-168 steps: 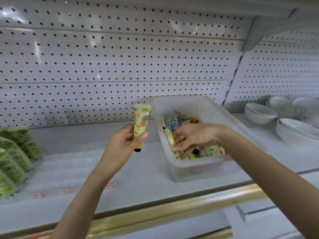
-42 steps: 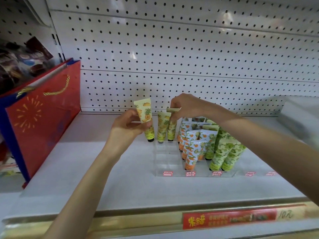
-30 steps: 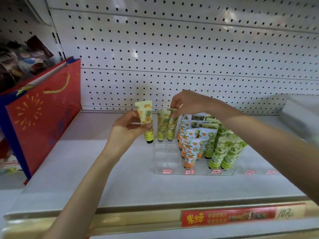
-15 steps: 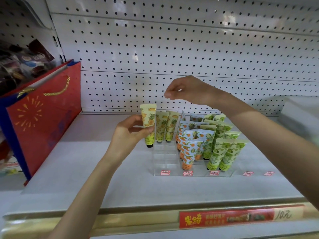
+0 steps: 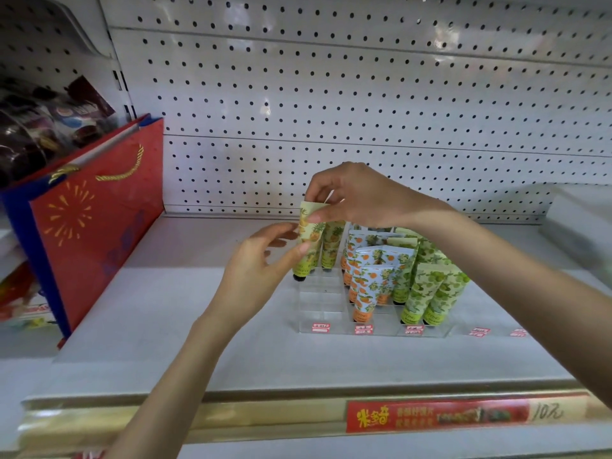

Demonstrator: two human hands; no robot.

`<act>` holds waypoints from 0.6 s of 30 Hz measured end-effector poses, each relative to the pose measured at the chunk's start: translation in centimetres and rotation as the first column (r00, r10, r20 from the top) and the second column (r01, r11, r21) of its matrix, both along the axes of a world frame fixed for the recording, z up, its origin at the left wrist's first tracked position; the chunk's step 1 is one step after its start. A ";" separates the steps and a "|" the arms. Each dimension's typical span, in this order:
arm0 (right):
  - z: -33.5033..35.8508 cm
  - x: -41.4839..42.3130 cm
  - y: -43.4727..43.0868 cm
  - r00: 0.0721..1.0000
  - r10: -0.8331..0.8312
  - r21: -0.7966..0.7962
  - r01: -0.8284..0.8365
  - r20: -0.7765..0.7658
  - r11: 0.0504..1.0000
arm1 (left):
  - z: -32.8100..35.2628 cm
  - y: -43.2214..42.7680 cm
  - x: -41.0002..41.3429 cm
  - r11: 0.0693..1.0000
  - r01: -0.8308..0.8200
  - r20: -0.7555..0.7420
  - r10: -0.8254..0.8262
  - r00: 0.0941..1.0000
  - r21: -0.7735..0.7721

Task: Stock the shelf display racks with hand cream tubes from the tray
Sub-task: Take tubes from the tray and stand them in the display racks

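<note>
A yellow pineapple-print hand cream tube [image 5: 309, 246] stands cap-down at the back left corner of the clear acrylic rack [image 5: 318, 304]. My right hand [image 5: 361, 197] pinches its top crimp from above. My left hand [image 5: 261, 263] holds its lower body loosely between thumb and fingertips. Another pineapple tube [image 5: 332, 243] stands just right of it. Orange-print tubes [image 5: 367, 283] fill the middle column and green-print tubes [image 5: 430, 293] the right one. The rack's front left slots hold nothing.
A red and blue gift bag [image 5: 92, 226] stands on the white shelf [image 5: 165, 326] at the left. A blurred pale tray edge [image 5: 579, 226] shows at the far right. Pegboard [image 5: 331, 94] backs the shelf. A red price strip [image 5: 463, 415] runs along the front rail.
My right hand came down from above the rack and took the top of the pineapple tube. My left hand loosened around the tube, which now rests at the rack's back left corner.
</note>
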State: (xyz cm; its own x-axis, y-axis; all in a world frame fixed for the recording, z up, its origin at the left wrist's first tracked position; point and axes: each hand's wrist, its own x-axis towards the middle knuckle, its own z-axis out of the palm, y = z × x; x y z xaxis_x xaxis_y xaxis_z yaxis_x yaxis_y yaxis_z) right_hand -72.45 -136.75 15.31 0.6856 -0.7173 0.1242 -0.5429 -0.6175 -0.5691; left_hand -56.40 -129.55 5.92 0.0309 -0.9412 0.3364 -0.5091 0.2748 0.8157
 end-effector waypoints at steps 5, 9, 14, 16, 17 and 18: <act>-0.8 -0.4 -0.1 0.995 -0.089 -0.055 0.086 -0.053 0.995 | -2.3 1.6 1.5 0.988 -0.136 0.611 0.149 0.778 -0.068; -1.6 -0.2 0.1 0.987 -0.140 -0.052 0.136 -0.077 0.989 | -3.8 2.4 2.1 0.991 -0.126 0.727 0.114 0.677 -0.039; -2.5 0.3 0.4 0.978 -0.174 -0.034 0.171 -0.117 0.985 | -4.1 3.3 2.0 0.990 -0.134 0.730 0.064 0.681 0.038; -2.7 0.5 0.5 0.975 -0.184 -0.031 0.182 -0.126 0.983 | -4.0 3.4 2.1 0.989 -0.139 0.727 0.055 0.684 0.056; -2.7 0.5 0.6 0.973 -0.189 -0.033 0.186 -0.129 0.982 | -3.9 3.5 2.1 0.988 -0.141 0.726 0.052 0.686 0.062; -2.8 0.6 0.7 0.972 -0.195 -0.034 0.192 -0.133 0.981 | -3.9 3.6 2.2 0.988 -0.141 0.723 0.052 0.689 0.063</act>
State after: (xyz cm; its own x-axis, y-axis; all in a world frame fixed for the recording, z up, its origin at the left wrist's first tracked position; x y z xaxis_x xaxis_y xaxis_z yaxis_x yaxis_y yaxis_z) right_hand -71.86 -136.10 12.52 0.5451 -0.8365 0.0562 -0.7245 -0.5038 -0.4705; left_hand -54.20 -125.97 1.99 -0.0850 -0.9772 0.1943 -0.9695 0.1262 0.2103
